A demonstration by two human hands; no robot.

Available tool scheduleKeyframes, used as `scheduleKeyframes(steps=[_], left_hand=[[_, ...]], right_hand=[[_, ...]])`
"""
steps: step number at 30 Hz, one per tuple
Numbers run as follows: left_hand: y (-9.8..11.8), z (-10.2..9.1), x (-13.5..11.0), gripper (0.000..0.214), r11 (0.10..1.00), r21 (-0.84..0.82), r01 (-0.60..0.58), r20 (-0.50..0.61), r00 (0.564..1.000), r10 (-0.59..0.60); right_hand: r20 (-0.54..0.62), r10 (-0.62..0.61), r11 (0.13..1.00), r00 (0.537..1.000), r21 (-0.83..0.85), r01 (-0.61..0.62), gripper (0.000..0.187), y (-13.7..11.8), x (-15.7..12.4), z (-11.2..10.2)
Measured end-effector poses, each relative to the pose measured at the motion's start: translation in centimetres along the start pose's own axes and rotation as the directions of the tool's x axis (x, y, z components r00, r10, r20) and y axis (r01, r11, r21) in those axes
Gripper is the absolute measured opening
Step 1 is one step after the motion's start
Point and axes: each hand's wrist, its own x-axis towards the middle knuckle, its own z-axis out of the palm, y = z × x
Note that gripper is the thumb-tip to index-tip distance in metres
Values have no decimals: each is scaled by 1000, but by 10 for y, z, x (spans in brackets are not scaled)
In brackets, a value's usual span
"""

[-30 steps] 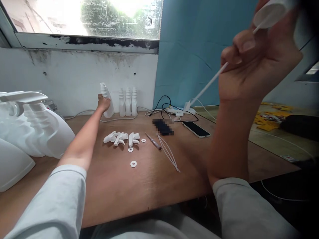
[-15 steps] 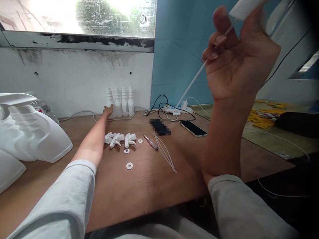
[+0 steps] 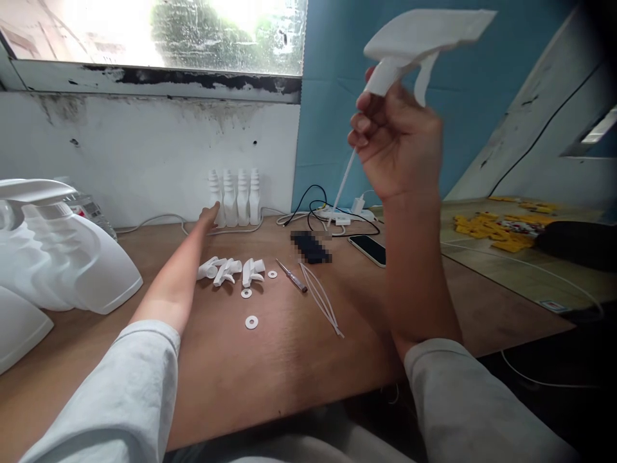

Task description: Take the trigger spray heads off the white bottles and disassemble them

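Note:
My right hand (image 3: 398,145) is raised high and closed around a white spray trigger head (image 3: 424,38), whose thin dip tube (image 3: 344,180) hangs down to the left. My left hand (image 3: 208,215) is stretched far across the wooden table (image 3: 270,360), its fingers touching the base of the leftmost of several small white bottles (image 3: 234,198) lined up against the wall. Between my arms lie three loose trigger heads (image 3: 231,270), white washers (image 3: 251,321), a small screwdriver (image 3: 292,275) and several spare dip tubes (image 3: 324,301).
Large white spray bottles (image 3: 62,251) crowd the table's left end. A phone (image 3: 371,249), a dark blurred item (image 3: 311,247), a power strip and tangled cables (image 3: 332,215) lie at the back right. A second surface with yellow pieces (image 3: 486,226) stands to the right.
My left hand has set a bottle down into the row by the wall and now rests at its base. My right hand has swung left and turned, bringing the trigger head into full view.

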Motion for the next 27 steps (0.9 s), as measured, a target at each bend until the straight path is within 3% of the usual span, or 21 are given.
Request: scheduleKeyframes(steps=[3, 6, 8, 11, 12, 14, 19, 22, 27], left_hand=[[19, -7, -16, 50, 998, -46, -30, -67, 997, 27], [38, -15, -56, 38, 978, -188, -92, 78, 991, 108], [46, -23, -98, 47, 899, -439, 6, 371, 912, 175], [46, -38, -164, 59, 822, -511, 251, 650, 739, 178], [43, -43, -182, 61, 821, -483, 304, 707, 689, 161], [35, -52, -209, 60, 822, -429, 374, 764, 636, 109], [13, -62, -230, 35, 713, -366, 599, 839, 543, -25], [1, -59, -232, 39, 661, -366, 655, 860, 509, -28], [-21, -51, -236, 50, 712, -404, 574, 838, 545, 36]], right_hand=[[57, 82, 996, 995, 27, -83, 17, 17, 0, 5], [174, 228, 973, 958, -73, -218, 24, 42, -13, 15], [264, 312, 941, 912, -214, -260, 34, 60, -31, 24], [470, 385, 886, 794, -429, -176, 40, 79, -65, 39], [530, 402, 872, 747, -471, -135, 41, 82, -75, 42], [596, 436, 846, 675, -528, -80, 42, 84, -93, 47], [577, 572, 750, 584, -656, -85, 39, 74, -119, 47], [518, 621, 694, 588, -712, -106, 34, 72, -131, 47], [405, 589, 584, 699, -812, -22, 39, 75, -146, 58]])
